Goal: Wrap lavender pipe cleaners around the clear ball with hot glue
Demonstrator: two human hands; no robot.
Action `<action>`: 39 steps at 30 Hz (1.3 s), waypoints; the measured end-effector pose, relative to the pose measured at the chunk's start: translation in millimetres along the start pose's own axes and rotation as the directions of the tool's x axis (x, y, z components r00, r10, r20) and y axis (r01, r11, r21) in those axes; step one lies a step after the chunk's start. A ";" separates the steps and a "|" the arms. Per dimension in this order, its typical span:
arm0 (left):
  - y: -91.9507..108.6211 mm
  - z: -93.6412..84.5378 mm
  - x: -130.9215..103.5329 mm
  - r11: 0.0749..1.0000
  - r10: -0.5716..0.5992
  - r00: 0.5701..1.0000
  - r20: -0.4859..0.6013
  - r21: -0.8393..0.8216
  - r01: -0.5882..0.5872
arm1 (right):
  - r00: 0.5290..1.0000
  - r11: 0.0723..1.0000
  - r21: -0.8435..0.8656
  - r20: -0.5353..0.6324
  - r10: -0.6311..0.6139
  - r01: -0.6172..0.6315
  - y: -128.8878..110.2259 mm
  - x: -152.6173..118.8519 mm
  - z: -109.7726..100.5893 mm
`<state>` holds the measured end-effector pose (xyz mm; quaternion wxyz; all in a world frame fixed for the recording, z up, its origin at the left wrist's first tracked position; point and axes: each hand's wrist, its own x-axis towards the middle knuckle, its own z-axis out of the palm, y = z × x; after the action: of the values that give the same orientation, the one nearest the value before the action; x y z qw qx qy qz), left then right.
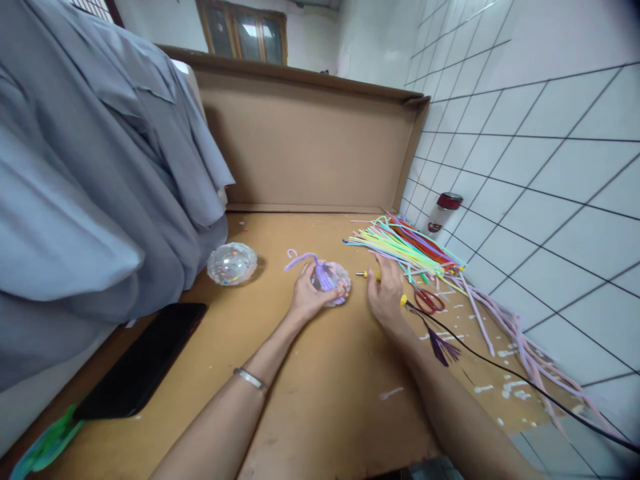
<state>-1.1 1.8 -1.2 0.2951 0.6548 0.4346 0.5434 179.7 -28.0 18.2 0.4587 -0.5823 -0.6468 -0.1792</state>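
My left hand [309, 293] grips a small round clear bowl [341, 275] with purple fuzzy stems [326, 279] coiled at it; one stem end curls out to the upper left. My right hand [387, 290] rests on a yellow-handled tool [403, 301] with a metal tip [361, 274] pointing left toward the bowl. A black cord runs from the tool to the lower right. The fingers are bent over the handle, which is mostly hidden. A second clear bowl [233, 263] sits to the left.
Colourful fuzzy stems [400, 243] lie at the back right, with red-handled scissors [429, 301] and a purple tassel [443, 348] nearer. A black tray-like slab [145, 360] is at left beside grey cloth [100, 167]. A red-lidded jar [444, 212] stands by the tiled wall.
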 end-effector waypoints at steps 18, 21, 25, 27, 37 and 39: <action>0.1 0.5 -1.3 0.996 -0.043 0.998 0.042 -0.077 0.046 | 0.645 0.726 -0.558 0.390 0.657 -0.402 40.2 15.7 -4.0; -3.6 0.7 -1.2 0.996 -0.031 0.998 0.059 -0.084 0.036 | 0.714 0.757 -0.457 0.310 0.628 -0.467 36.2 19.2 -6.7; -3.4 1.0 -1.3 0.992 -0.057 0.993 0.105 -0.108 0.068 | 0.879 0.855 -0.337 0.133 0.458 -0.394 26.2 20.7 -9.9; -1.3 0.4 -0.8 0.990 -0.055 0.991 0.121 -0.119 0.070 | 0.930 0.894 -0.312 0.077 0.360 -0.320 21.9 19.7 -11.1; 4.6 -1.5 0.5 0.985 -0.035 0.983 0.183 -0.160 0.064 | 0.998 0.980 -0.198 0.053 0.045 -0.034 10.6 16.5 -19.2; 6.8 -1.7 -0.1 0.988 -0.015 0.983 0.184 -0.147 0.042 | 0.999 0.983 -0.185 0.051 -0.002 0.011 9.0 16.4 -20.3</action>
<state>-1.0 -1.4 4.9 0.3901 0.6712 0.3729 0.5082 197.4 -31.6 39.1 0.3855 -0.6247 -0.6406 -0.2253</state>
